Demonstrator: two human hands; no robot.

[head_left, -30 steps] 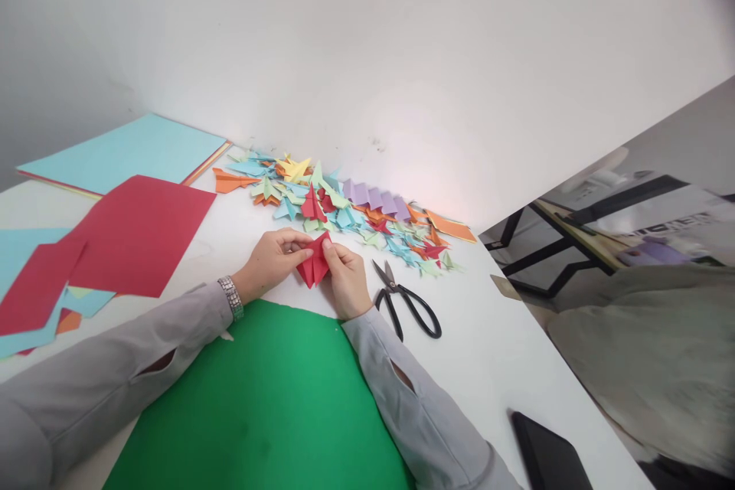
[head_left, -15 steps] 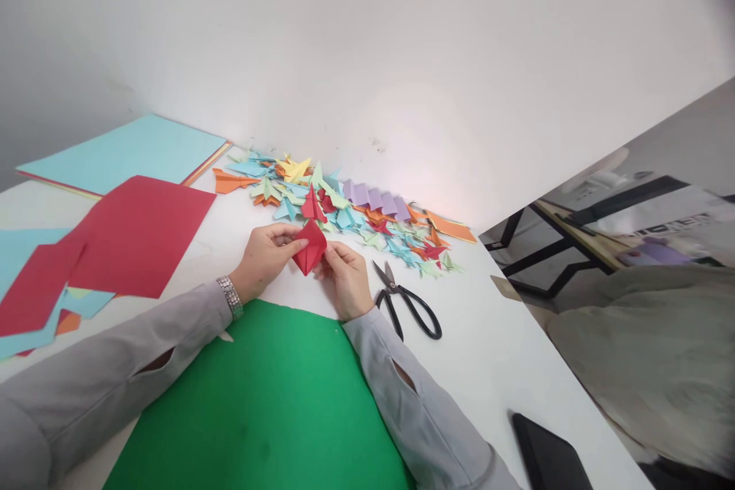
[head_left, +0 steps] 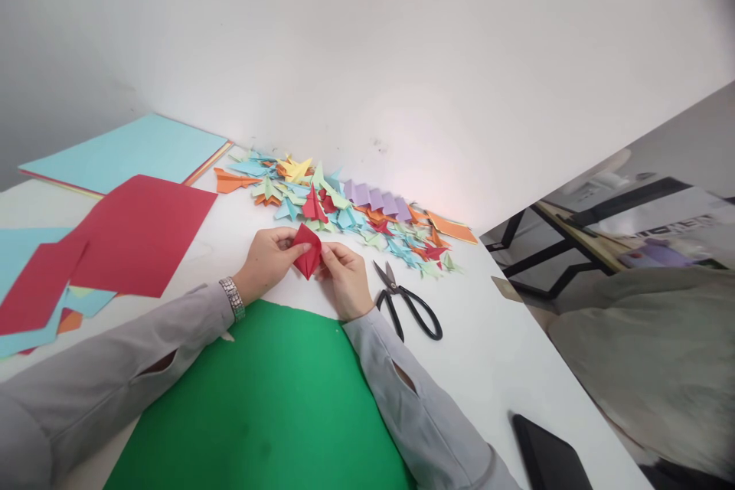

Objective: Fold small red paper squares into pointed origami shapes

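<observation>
A small red folded paper (head_left: 308,254), diamond-shaped with creases down its lower half, is held up above the white table. My left hand (head_left: 269,260) pinches its left side, thumb across the front and fingers behind. On the other side, my right hand (head_left: 346,276) grips the right corner between thumb and forefinger; its other fingers are curled and partly hidden. Just beyond the hands lies a heap of folded paper pieces (head_left: 344,218) in blue, green, orange, red and yellow. Under my forearms is a green sheet (head_left: 264,398).
Black-handled scissors (head_left: 407,302) lie open to the right of my right hand. A dark phone-like device (head_left: 548,452) rests near the table's right edge. Red sheets (head_left: 143,237) and a stack of blue paper (head_left: 126,153) are at left. A wall (head_left: 367,53) stands behind.
The red folded paper has turned slightly and shifted a little left between my fingers. My left thumb now lies further across its front. Both hands keep their hold.
</observation>
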